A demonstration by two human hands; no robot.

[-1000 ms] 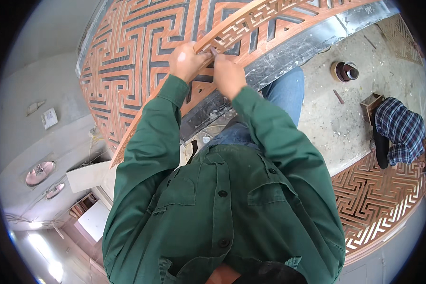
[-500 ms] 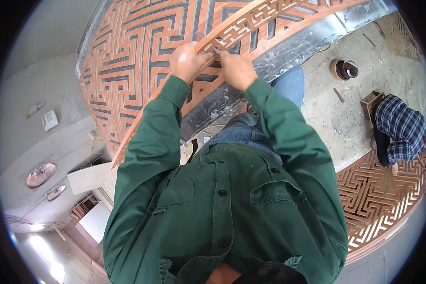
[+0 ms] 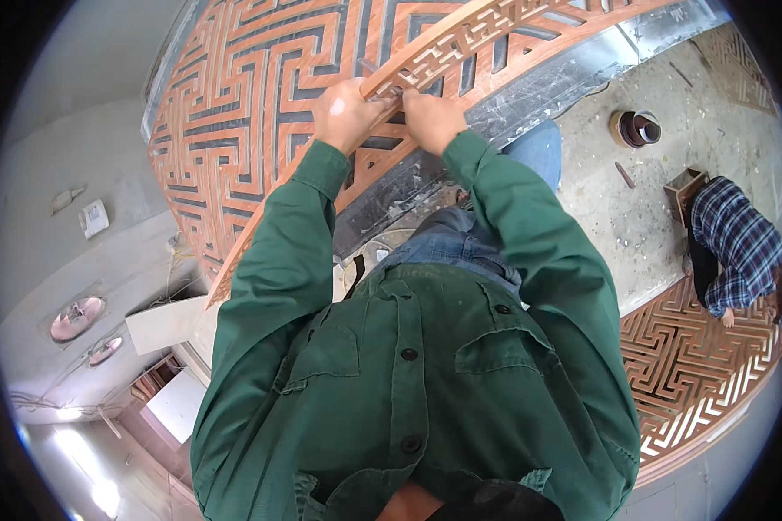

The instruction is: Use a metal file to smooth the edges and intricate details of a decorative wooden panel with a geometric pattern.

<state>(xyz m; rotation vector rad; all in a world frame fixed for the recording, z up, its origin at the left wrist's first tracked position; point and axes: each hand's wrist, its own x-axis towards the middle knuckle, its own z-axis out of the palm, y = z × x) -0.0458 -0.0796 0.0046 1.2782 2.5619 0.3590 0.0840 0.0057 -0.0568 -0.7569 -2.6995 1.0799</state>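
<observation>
Grips the carved strip [image 3: 426, 45] in the left hand [image 3: 347, 115], with the thumb laid along the near side and the fingers partly hidden beyond. Holds the strip on edge, slanting across the large lattice panel [image 3: 354, 39] on the dark tabletop [image 3: 573, 85], with what looks like more of the same strip running on past the left wrist toward the lower left. Brings the right hand [image 3: 434, 120] up against the near side of the strip, just beside the left thumb, with fingertips drawn close together at the small cut-outs. Cannot tell, with those fingertips so tucked in, whether pinching something thin or only pressing on the wood.

Compared with a second ago, sets the right hand slightly farther right, with the wrist swung outward and a little higher. Shows hardly any change in the left hand or the strip. Judging by that, uses the left for steadying and the right for the fine work, probably in short strokes at one small spot.

Also shows, well apart on the right, a co-worker [image 3: 738, 234] bent over a second lattice panel [image 3: 669, 343], with a hand now plainly visible above the bars. Changes nothing, most likely, for the strip.
</observation>
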